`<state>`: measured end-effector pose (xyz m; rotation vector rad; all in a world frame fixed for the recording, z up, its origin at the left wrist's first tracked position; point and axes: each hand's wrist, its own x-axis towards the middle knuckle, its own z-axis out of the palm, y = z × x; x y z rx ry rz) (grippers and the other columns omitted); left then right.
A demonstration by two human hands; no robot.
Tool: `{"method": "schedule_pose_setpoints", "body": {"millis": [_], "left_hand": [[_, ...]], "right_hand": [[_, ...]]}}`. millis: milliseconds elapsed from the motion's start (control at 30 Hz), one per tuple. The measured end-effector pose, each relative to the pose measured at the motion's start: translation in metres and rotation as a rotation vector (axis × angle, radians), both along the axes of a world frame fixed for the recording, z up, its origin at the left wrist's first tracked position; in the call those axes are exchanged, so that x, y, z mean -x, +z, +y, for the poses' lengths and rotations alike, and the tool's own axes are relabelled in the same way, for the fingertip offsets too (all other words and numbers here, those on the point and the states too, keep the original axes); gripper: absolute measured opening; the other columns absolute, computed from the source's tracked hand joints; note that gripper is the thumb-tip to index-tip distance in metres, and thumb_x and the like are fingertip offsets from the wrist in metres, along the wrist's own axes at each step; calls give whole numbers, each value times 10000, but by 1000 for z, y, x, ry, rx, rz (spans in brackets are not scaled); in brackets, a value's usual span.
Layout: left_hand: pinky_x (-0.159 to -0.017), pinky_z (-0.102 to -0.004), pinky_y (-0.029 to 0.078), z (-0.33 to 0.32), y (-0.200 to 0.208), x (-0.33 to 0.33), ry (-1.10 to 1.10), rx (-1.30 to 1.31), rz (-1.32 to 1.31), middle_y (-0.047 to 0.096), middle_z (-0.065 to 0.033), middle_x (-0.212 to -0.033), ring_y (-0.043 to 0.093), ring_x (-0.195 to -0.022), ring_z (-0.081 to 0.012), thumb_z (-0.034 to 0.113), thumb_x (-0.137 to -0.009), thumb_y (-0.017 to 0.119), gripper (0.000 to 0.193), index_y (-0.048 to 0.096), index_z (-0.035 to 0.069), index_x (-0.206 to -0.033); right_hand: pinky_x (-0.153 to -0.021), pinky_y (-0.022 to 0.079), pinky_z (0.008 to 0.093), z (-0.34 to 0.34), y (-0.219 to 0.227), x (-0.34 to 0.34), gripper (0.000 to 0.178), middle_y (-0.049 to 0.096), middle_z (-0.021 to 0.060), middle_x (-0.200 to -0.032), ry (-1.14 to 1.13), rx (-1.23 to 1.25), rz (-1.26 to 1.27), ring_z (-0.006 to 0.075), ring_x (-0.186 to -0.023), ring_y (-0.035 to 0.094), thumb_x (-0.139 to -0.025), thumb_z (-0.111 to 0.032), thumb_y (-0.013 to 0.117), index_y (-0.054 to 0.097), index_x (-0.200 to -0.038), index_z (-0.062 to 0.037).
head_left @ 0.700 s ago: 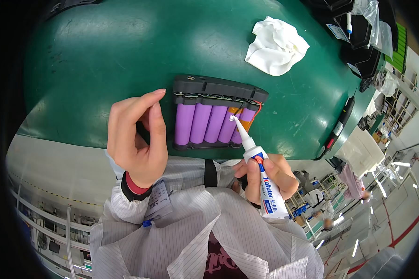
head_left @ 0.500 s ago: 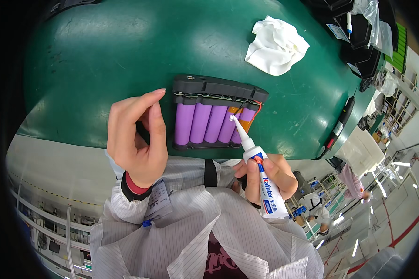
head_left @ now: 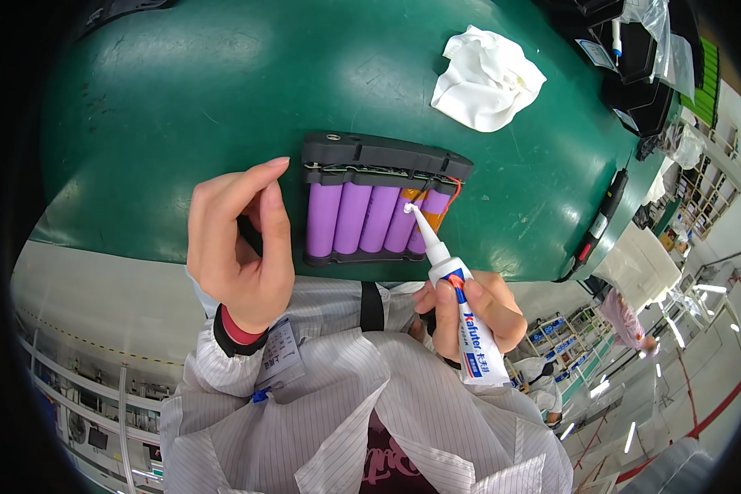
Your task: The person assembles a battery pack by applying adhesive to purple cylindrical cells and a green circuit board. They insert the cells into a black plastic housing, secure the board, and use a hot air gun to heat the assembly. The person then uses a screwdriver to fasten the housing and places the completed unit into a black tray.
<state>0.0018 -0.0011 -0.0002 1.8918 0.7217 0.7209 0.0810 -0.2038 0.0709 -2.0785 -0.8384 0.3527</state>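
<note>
A battery pack lies at the near edge of the table, its row of purple cells [head_left: 350, 218] set between a black plastic end piece [head_left: 387, 154] at the far side and a thin black strip at the near side. Orange tape and a red wire show at its right end. My right hand [head_left: 486, 317] pinches a white glue tube [head_left: 475, 350] between thumb and fingers. Its tapered nozzle [head_left: 426, 233] points up over the right-hand cells, with a white blob at the tip. My left hand [head_left: 243, 239], beside the pack's left end, is empty, thumb and forefinger slightly apart.
A crumpled white cloth [head_left: 487, 80] lies on the green table [head_left: 181, 90] beyond the pack. Toward the right edge is a black and red pen-shaped tool [head_left: 603, 218]. Black trays [head_left: 638, 103] and clear plastic bags stand at the far right. Other people are in the background.
The pack and cloth appear shifted very slightly left in the picture. Both hands keep their poses, and the glue tube stays in my right hand. A person in the background has moved.
</note>
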Motion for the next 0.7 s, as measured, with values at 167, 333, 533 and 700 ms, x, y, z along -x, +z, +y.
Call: {"method": "schedule_pose_setpoints", "body": {"millis": [167, 333, 533, 700], "left_hand": [[-548, -225, 390, 0, -1, 0, 0, 8, -5, 663, -87, -931, 508, -652, -91, -121, -891, 646, 231, 722, -23, -1087], [-547, -226, 387, 0, -1, 1, 3, 12, -6, 661, -87, -930, 505, -646, -91, -127, -885, 646, 241, 723, -22, -1087], [-546, -225, 386, 1, -1, 1, 0, 8, -3, 659, -85, -928, 504, -644, -91, -128, -882, 647, 246, 724, -20, -1088], [-542, -226, 385, 1, -1, 1, -1, 9, -7, 658, -83, -928, 505, -645, -90, -132, -880, 645, 252, 724, -18, -1090]], "right_hand": [[-466, 562, 306, -1, -2, -2, 406, 635, 203, -781, 27, -12, -26, 214, -578, 705, -905, 104, 659, 432, -1210, -36], [-455, 548, 294, 6, 2, -7, 398, 634, 178, -747, 68, 14, -61, 199, -557, 697, -882, 118, 684, 466, -1186, -19], [-444, 527, 277, 10, 2, -6, 388, 619, 151, -715, 62, 21, -81, 184, -533, 684, -860, 124, 710, 492, -1154, -8], [-440, 518, 273, 11, 5, -8, 398, 617, 146, -714, 82, 51, -84, 179, -527, 681, -847, 127, 722, 495, -1146, -7]]}}
